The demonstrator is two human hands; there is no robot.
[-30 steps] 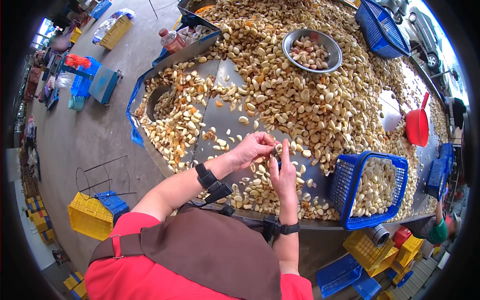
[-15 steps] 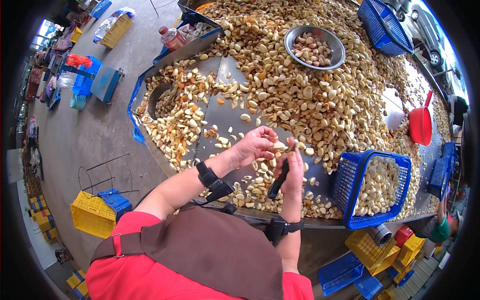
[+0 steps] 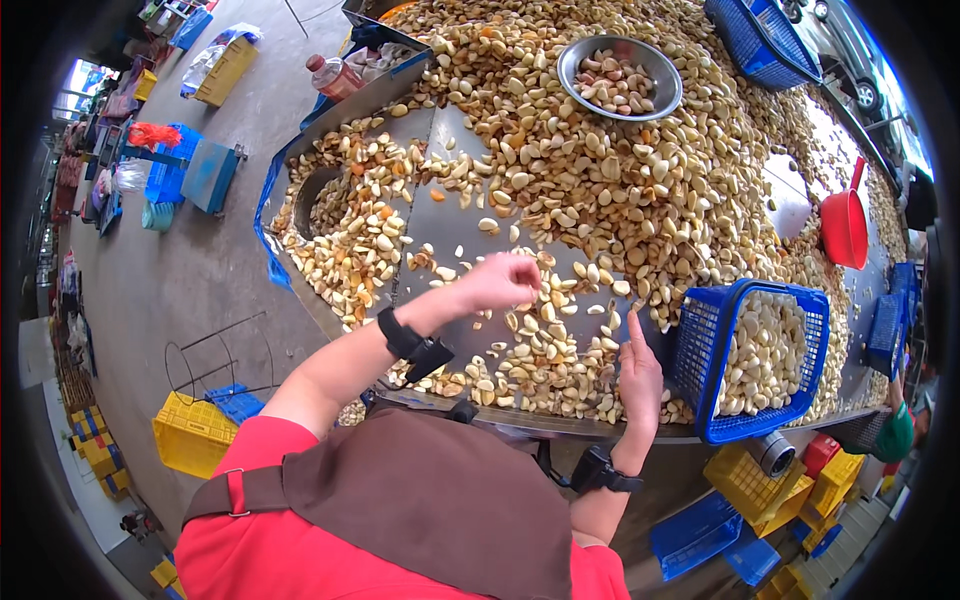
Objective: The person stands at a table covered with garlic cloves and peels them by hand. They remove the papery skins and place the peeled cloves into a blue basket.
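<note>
My left hand [image 3: 502, 282] hovers over the metal table with its fingers curled together; what they hold, if anything, is hidden. Peeled garlic cloves [image 3: 545, 345] lie scattered beneath it. To its right, my right hand [image 3: 641, 378] is turned edge-on with the thumb pointing up. The black-handled knife seen in it a moment ago is now hidden behind the palm. Close by on the right, a blue plastic basket [image 3: 697, 345] is tilted toward me and holds pale garlic cloves [image 3: 762, 350].
A large heap of cloves [image 3: 640, 190] covers the far table. On it rest a metal bowl [image 3: 672, 98] of pinkish cloves, a blue basket [image 3: 765, 45] and a red scoop [image 3: 845, 230]. A round hole [image 3: 312, 195] opens at left. A person in green [image 3: 895, 432] is at far right.
My hands have drawn apart from each other. The left has moved slightly left and up, its fingers curling in; the right has swung right toward the blue basket, turning the knife out of sight.
</note>
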